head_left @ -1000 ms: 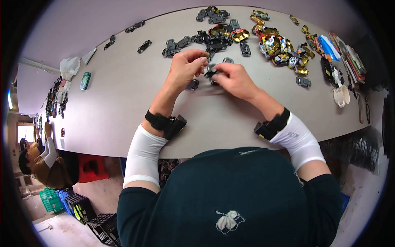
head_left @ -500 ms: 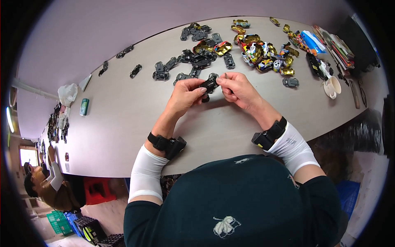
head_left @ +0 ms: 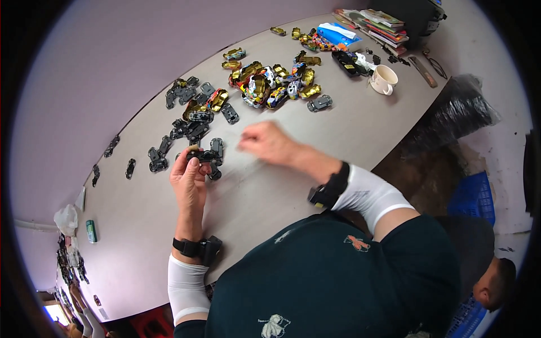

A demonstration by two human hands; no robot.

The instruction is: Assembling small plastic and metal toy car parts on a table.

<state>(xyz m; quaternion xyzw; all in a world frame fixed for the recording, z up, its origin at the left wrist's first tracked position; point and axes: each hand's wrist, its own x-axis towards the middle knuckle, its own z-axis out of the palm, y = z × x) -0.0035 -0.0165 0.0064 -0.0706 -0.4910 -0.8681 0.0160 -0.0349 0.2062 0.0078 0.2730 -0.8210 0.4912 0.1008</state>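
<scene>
Broadly, the counter point(head_left: 141, 248) curves from the near left round to the far right, its near edge running beneath the person's body. Open surface lies left of the left hand and also between the right hand and the near right edge, so both have room to move sideways.

The left hand point(head_left: 190, 177) pinches a black toy car base point(head_left: 198, 157) between thumb and fingers, over the middle of the counter. The right hand point(head_left: 266, 141), apart from it on the right, is blurred with its fingers curled in; whether it has hold of anything cannot be told.

Just right of the left hand's fingers lies a grey car base point(head_left: 217, 146). Beyond, a pile of dark car bases point(head_left: 191, 129) crowds the far side, and a heap of gold and coloured car shells point(head_left: 262, 84) sits to its right. Further right stand a white cup point(head_left: 383, 79), a blue tissue pack point(head_left: 339, 36) and stacked magazines point(head_left: 386, 28). On the far left are a green can point(head_left: 91, 231) and a white plastic bag point(head_left: 66, 219).
</scene>
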